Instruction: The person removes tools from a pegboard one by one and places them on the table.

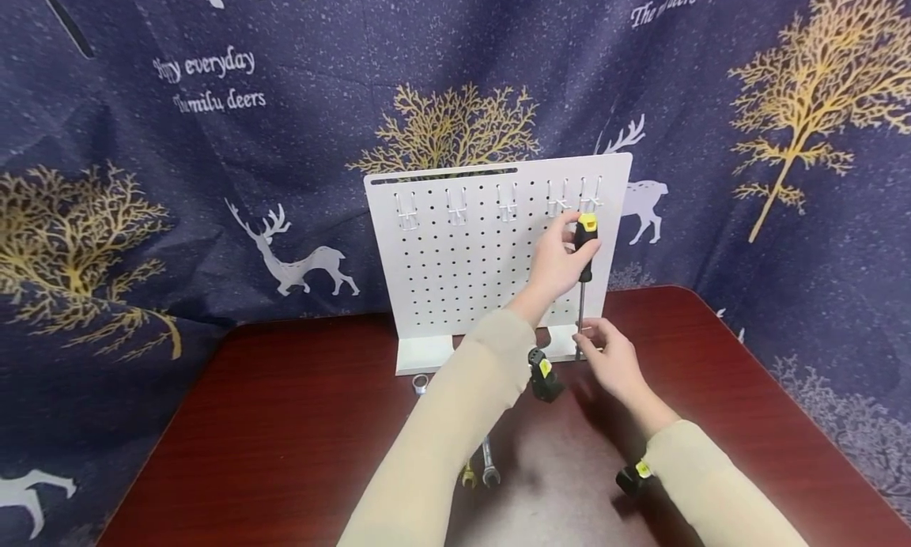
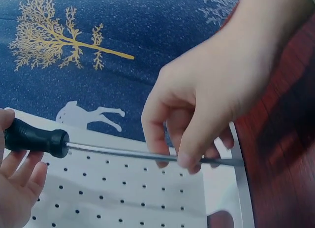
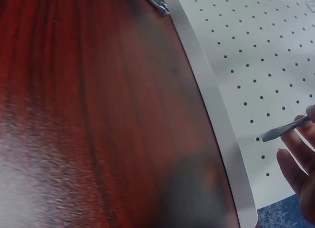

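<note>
A flathead screwdriver with a black and yellow handle hangs upright, blade down, in front of the white pegboard's right side. My left hand grips its handle near the top. Lower down, my right hand pinches the metal shaft close to the blade, as the left wrist view also shows. The flat tip sticks out past the right fingers in the right wrist view. Just above the handle, a wire hook is fixed to the pegboard. From these frames I cannot tell whether screwdriver and hook touch.
Several more wire hooks line the pegboard's top. Its white foot stands on the dark red table. Wrenches lie on the table, partly hidden under my left forearm. A blue patterned cloth hangs behind.
</note>
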